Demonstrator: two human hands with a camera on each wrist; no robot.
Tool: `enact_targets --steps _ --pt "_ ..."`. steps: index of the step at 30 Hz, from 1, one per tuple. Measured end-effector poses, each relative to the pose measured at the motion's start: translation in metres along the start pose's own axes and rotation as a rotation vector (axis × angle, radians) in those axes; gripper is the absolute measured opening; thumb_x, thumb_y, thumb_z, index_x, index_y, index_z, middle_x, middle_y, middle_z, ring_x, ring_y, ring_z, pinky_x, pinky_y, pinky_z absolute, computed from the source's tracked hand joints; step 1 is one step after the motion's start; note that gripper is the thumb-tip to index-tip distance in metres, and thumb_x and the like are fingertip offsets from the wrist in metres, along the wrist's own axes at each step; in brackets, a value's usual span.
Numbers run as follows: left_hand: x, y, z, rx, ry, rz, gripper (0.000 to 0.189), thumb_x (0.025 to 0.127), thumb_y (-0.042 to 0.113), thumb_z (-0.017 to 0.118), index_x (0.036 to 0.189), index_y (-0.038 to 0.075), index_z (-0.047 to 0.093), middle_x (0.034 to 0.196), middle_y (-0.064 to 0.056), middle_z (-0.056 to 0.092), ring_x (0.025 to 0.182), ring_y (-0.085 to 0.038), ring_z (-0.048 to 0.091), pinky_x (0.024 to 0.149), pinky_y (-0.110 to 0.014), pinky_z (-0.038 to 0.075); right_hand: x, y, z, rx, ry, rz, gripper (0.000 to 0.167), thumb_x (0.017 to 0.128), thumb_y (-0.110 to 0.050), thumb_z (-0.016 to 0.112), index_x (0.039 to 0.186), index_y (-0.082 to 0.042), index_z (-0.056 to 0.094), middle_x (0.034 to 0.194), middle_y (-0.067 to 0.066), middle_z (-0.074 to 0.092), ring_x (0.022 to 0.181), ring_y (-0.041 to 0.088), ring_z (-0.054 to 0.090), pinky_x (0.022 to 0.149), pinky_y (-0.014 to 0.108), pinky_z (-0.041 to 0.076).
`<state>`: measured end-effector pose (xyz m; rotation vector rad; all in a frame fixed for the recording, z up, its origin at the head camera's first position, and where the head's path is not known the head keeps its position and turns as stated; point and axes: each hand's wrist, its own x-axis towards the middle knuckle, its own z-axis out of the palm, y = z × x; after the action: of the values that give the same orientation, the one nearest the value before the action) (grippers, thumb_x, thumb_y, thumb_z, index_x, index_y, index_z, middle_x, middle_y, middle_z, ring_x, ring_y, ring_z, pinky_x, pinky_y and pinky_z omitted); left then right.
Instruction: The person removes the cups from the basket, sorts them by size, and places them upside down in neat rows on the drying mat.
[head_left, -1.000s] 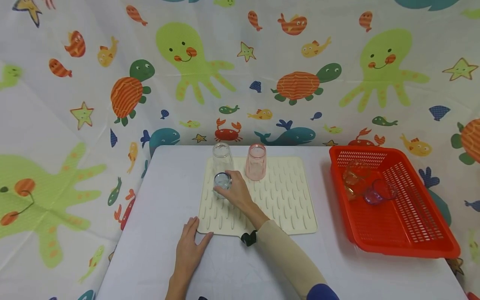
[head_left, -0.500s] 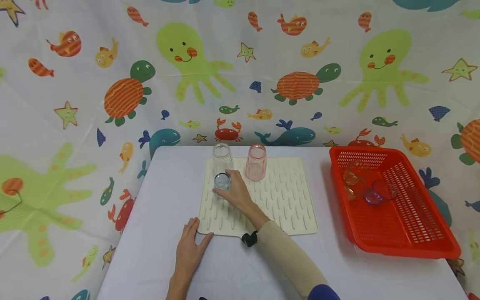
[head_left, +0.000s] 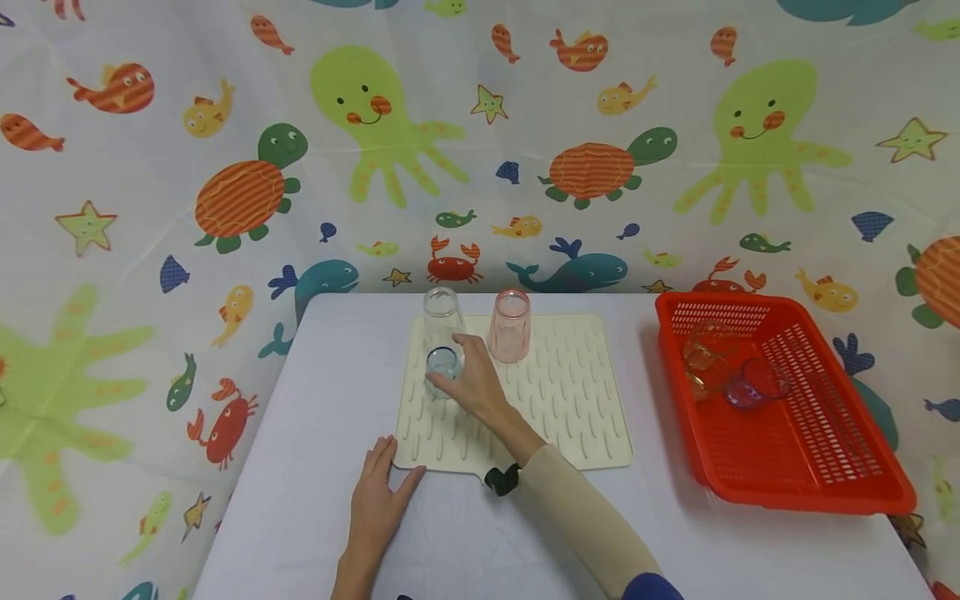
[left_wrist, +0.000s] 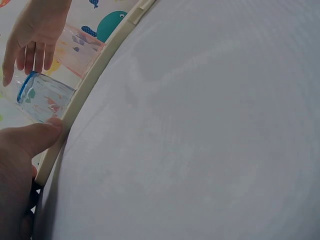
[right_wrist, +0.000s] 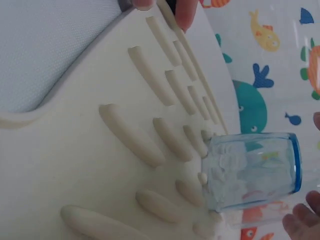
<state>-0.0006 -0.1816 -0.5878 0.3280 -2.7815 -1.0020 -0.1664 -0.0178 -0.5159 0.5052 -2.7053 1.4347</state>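
A clear tumbler with a blue rim (head_left: pixel 442 365) stands upright on a cream ridged drying mat (head_left: pixel 570 408). My right hand (head_left: pixel 480 383) hovers around it with thumb and fingers spread; in the right wrist view, a gap shows between the fingers (right_wrist: pixel 305 220) and the tumbler. Behind it are a tall clear glass (head_left: pixel 444 312) and a pink glass (head_left: pixel 511 329), both on the mat. My left hand (head_left: pixel 377 500) rests at the mat's front left corner, its fingers relaxed. In the left wrist view, the thumb (left_wrist: pixel 37 136) touches the mat's edge.
A red plastic basket (head_left: pixel 795 492) stands on the white table (head_left: pixel 330 375) to the right. Inside lie an amber glass (head_left: pixel 705 358) and a purple glass (head_left: pixel 753 383). A curtain with sea animals (head_left: pixel 450 108) hangs behind the table.
My right hand's fingers have risen slightly and spread a little around the blue-rimmed tumbler, which stays in place. My left hand stays put. The curtain's left side has shifted left.
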Motion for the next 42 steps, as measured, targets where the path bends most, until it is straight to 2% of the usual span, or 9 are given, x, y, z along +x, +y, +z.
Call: enact_targets --steps 3,10,20,25,37,42 --pt "-0.001 0.000 0.000 0.000 -0.004 -0.005 0.076 0.086 0.037 0.079 0.144 -0.003 0.049 0.153 -0.019 0.047 0.146 -0.040 0.038 0.120 -0.056 0.035 -0.003 -0.004 -0.004 0.005 0.007 -0.007 0.077 0.085 -0.038 0.079 0.146 -0.005 0.046 0.145 0.013 0.050 0.134 0.033 0.053 0.113 0.046 0.049" --pt "-0.002 0.000 0.000 0.008 0.000 -0.011 0.076 0.086 0.037 0.079 0.145 -0.002 0.049 0.153 -0.019 0.047 0.147 -0.040 0.038 0.121 -0.055 0.035 -0.008 -0.011 -0.016 -0.016 0.030 -0.049 0.076 0.084 -0.038 0.080 0.145 -0.005 0.046 0.144 0.012 0.051 0.134 0.026 0.052 0.114 0.043 0.049" --pt "-0.001 0.000 0.000 0.011 0.001 -0.015 0.076 0.086 0.036 0.079 0.145 -0.002 0.049 0.153 -0.019 0.047 0.147 -0.040 0.037 0.121 -0.056 0.034 -0.010 -0.014 -0.035 -0.006 0.062 -0.077 0.076 0.085 -0.037 0.079 0.145 -0.005 0.045 0.143 0.011 0.051 0.133 0.027 0.051 0.113 0.048 0.049" --pt "-0.001 0.000 0.000 0.011 0.006 -0.008 0.077 0.086 0.036 0.080 0.145 -0.002 0.049 0.153 -0.018 0.047 0.147 -0.040 0.038 0.120 -0.056 0.035 -0.010 -0.014 -0.045 -0.034 0.091 -0.101 0.075 0.085 -0.036 0.080 0.144 -0.005 0.046 0.143 0.012 0.052 0.133 0.027 0.051 0.113 0.047 0.049" --pt "0.001 0.000 -0.003 0.011 -0.012 -0.021 0.078 0.087 0.039 0.078 0.146 -0.001 0.048 0.154 -0.018 0.046 0.147 -0.039 0.037 0.122 -0.055 0.033 -0.014 -0.019 -0.072 -0.025 0.160 -0.105 0.076 0.081 -0.032 0.083 0.143 -0.005 0.048 0.144 0.014 0.053 0.134 0.030 0.052 0.115 0.052 0.046" --pt "0.003 -0.001 -0.003 0.014 -0.008 -0.017 0.079 0.086 0.040 0.078 0.146 -0.001 0.048 0.154 -0.018 0.046 0.147 -0.038 0.037 0.123 -0.054 0.032 -0.015 -0.018 -0.084 0.007 0.193 -0.089 0.077 0.080 -0.029 0.084 0.143 -0.005 0.048 0.142 0.015 0.052 0.129 0.032 0.054 0.109 0.053 0.051"
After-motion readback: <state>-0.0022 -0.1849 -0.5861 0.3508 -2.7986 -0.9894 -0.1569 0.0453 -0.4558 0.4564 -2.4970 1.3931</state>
